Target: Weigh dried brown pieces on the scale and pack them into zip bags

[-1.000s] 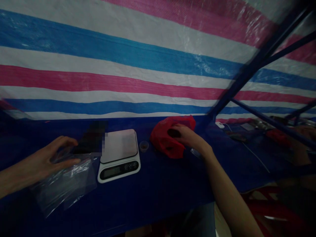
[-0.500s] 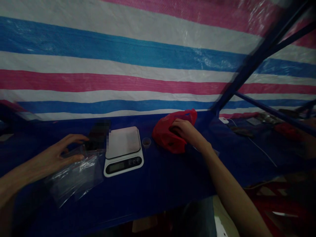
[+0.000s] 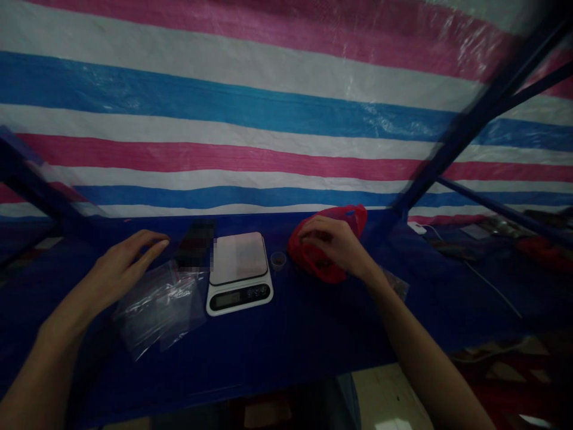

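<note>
My left hand (image 3: 124, 261) is raised over the clear zip bags (image 3: 156, 307), thumb and fingertips drawn together in a pinch; whatever they hold, if anything, is too small to make out. The bags lie overlapping on the blue table. In front of the red plastic bag (image 3: 330, 273) is my right hand (image 3: 335, 240), its fingers curled in towards the thumb; I cannot make out what is between them. A small clear cup (image 3: 278, 261) with something dark in it stands between the red bag and the white digital scale (image 3: 239, 260). Nothing lies on the scale's plate.
A dark, partly blurred-out object (image 3: 195, 246) is left of the scale. Behind my right forearm lies a clear packet (image 3: 397, 285). A white cable (image 3: 490, 285) crosses the table at right. Blue frame bars (image 3: 468, 116) and a striped sheet (image 3: 250, 137) stand behind.
My left hand has lifted off the zip bags, and its spread thumb and fingers have come together. My right hand has drawn back from the red bag's opening towards the left. The view has shifted slightly.
</note>
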The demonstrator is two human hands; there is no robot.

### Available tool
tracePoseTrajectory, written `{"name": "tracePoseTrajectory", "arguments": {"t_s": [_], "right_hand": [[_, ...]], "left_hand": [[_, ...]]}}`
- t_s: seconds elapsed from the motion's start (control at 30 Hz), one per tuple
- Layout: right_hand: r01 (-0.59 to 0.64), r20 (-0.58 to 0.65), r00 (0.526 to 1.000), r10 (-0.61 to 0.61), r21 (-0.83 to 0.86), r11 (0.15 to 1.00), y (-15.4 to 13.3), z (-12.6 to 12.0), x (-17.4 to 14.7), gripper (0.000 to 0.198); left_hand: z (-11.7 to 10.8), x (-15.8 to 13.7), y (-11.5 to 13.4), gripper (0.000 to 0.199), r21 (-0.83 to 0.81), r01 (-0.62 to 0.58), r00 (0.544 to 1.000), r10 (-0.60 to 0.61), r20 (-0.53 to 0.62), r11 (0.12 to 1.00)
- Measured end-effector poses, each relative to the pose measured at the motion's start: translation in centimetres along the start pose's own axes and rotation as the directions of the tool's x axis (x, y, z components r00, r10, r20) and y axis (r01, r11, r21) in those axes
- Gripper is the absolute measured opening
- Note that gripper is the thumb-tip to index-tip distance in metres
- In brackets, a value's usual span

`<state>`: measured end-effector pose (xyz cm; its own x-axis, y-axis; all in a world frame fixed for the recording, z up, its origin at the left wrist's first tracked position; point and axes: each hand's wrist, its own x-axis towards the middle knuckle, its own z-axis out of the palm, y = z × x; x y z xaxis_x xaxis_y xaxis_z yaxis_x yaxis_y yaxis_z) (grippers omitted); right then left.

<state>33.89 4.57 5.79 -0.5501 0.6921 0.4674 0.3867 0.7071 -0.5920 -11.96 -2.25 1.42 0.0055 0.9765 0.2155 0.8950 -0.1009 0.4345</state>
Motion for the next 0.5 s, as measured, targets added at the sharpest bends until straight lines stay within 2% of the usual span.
{"name": "tracePoseTrajectory", "arguments": {"t_s": [0.1,0.23,0.37,0.5], "right_hand": [[0.018,0.129,0.991,-0.031,0.1,0.995,-0.9,2.0,0.8,0.012],[-0.045,0.227,0.974,0.009,0.153,0.987,-0.5,4.2,1.2,0.012],[-0.098,0.258,0.964,0.057,0.148,0.984,0.2,5.0,1.1,0.013],[-0.058,0.268,0.963,0.028,0.107,0.993,0.4,5.1,1.1,0.015]], "left_hand": [[0.0,0.2,0.1,0.051,0.013,0.007,0.998,-0.007,-0.056,1.0],[-0.1,0.4,0.4,0.05,0.036,-0.008,0.996,0.012,-0.092,0.999],[0.0,0.3,0.6,0.046,0.074,-0.049,0.988,0.06,-0.145,0.996],[0.2,0.4,0.6,0.041,0.073,-0.091,0.978,0.103,-0.183,0.993]]}}
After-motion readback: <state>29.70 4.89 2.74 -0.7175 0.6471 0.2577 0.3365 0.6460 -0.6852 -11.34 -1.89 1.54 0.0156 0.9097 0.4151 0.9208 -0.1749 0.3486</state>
